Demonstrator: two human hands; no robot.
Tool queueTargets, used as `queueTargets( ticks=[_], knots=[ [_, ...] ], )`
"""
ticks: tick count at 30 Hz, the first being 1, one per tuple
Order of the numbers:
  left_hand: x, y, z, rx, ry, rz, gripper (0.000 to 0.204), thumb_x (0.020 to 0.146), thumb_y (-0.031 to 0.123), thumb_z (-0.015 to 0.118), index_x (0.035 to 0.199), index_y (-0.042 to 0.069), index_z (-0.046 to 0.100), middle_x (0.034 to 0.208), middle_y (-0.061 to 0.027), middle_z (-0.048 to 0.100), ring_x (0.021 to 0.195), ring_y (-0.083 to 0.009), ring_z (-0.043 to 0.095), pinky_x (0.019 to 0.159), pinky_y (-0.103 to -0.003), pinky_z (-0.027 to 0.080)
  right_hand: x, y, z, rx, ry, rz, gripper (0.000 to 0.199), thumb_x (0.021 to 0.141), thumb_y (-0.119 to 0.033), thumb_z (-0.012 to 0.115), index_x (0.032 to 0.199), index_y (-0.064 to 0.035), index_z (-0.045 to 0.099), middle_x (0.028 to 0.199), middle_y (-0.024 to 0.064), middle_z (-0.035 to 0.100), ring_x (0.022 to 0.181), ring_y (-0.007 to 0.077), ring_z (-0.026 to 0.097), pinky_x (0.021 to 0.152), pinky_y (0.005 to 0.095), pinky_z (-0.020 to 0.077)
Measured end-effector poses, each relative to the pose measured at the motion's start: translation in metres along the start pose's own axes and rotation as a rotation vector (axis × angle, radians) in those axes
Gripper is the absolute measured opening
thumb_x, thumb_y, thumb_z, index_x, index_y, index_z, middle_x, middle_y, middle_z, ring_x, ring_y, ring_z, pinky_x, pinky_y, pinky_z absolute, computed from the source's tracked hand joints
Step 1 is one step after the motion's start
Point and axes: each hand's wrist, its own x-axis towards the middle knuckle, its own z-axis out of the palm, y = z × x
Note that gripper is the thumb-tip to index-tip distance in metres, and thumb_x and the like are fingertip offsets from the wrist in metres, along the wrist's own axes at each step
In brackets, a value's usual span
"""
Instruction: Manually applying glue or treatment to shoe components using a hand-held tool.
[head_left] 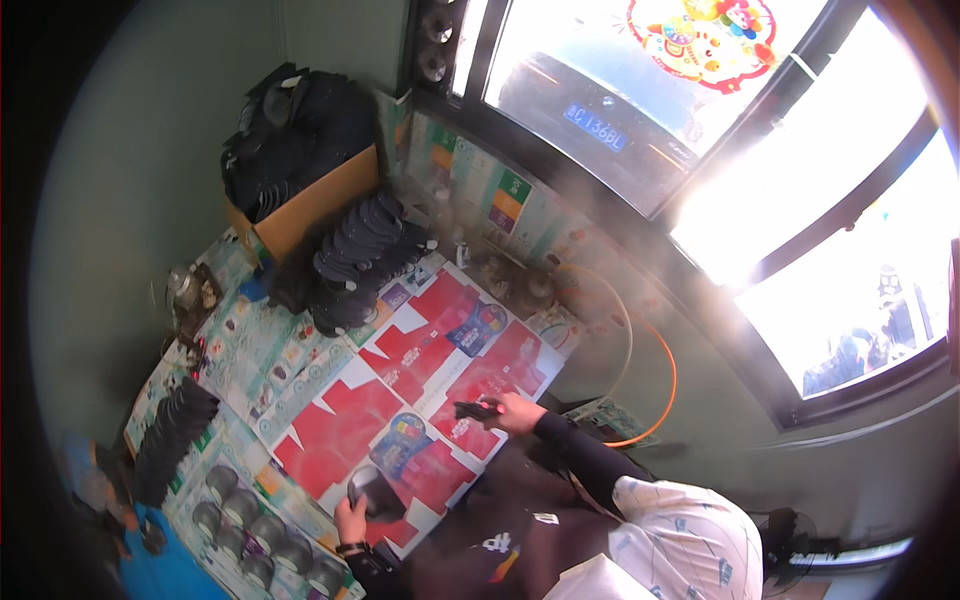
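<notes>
My left hand (349, 522) is closed around a dark grey rounded part (368, 490) and holds it over the near edge of the bench. My right hand (517, 411), in a black sleeve, grips a small black tool (477, 408) with a reddish tip that points left. Both hands hover over flattened red cartons (425, 345) that cover the bench top. The two hands are well apart, with the tool up and to the right of the part.
A leaning stack of black parts (365, 255) lies in front of a cardboard box (312, 205) full of more. Another black stack (175, 430) and several grey round parts (262, 535) sit at the left. An orange hose (665, 375) loops beneath the window (700, 150).
</notes>
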Motion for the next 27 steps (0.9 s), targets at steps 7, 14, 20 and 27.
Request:
queueTargets(
  ticks=[7,14,20,27],
  knots=[
    [-0.210,-0.003,0.027,0.143,0.276,-0.337,0.028,0.089,0.008,0.066,0.114,-0.006,0.068,0.101,-0.0186,0.074,0.096,-0.0261,0.071,0.090,-0.039,0.052,0.053,-0.006,0.006,-0.053,-0.247,-0.135,0.025,0.086,-0.022,0.062,0.104,-0.0056,0.068,0.087,0.0230,0.071,0.071,0.0346,0.071,0.066,0.0465,0.0571],
    [-0.202,0.006,0.083,0.216,0.438,-0.367,0.035,0.090,0.029,0.068,0.112,0.002,0.069,0.100,-0.0216,0.072,0.093,-0.0390,0.070,0.079,-0.044,0.052,0.050,-0.011,0.054,0.020,-0.389,-0.128,0.041,0.082,-0.015,0.068,0.121,-0.0031,0.066,0.094,0.0179,0.072,0.084,0.0295,0.070,0.075,0.0422,0.0545],
    [-0.081,-0.001,0.112,0.105,0.397,-0.269,0.034,0.085,0.025,0.067,0.106,-0.001,0.065,0.095,-0.0259,0.070,0.095,-0.0447,0.067,0.084,-0.052,0.053,0.026,-0.006,0.087,0.066,-0.385,-0.094,0.049,0.078,-0.015,0.073,0.122,0.0043,0.064,0.084,0.0139,0.070,0.070,0.0203,0.067,0.067,0.0366,0.0535],
    [-0.044,-0.033,0.105,0.075,0.400,-0.229,0.030,0.084,0.021,0.069,0.104,-0.001,0.063,0.096,-0.0216,0.070,0.092,-0.0401,0.068,0.081,-0.048,0.053,-0.005,-0.038,0.136,-0.146,-0.226,-0.181,0.034,0.080,-0.017,0.069,0.112,-0.0043,0.068,0.083,0.0210,0.069,0.073,0.0317,0.070,0.068,0.0412,0.0530]
  ],
)
